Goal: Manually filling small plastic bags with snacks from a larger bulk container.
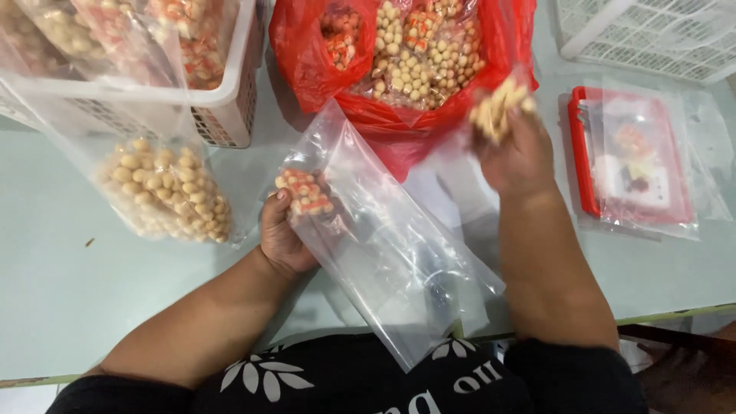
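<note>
The person wears a black short-sleeved shirt point(360, 383) printed with white petal shapes and lettering.

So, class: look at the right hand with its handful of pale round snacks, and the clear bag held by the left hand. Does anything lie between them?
Nothing visible does. The right hand holds the pale round snacks in front of the red bag, beside the clear bag in the left hand. Only bare table shows between them.

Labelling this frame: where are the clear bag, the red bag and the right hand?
clear bag point(383, 238), head view, middle of its flat side
red bag point(307, 69), head view, left wall
right hand point(515, 149), head view, back of hand
</note>
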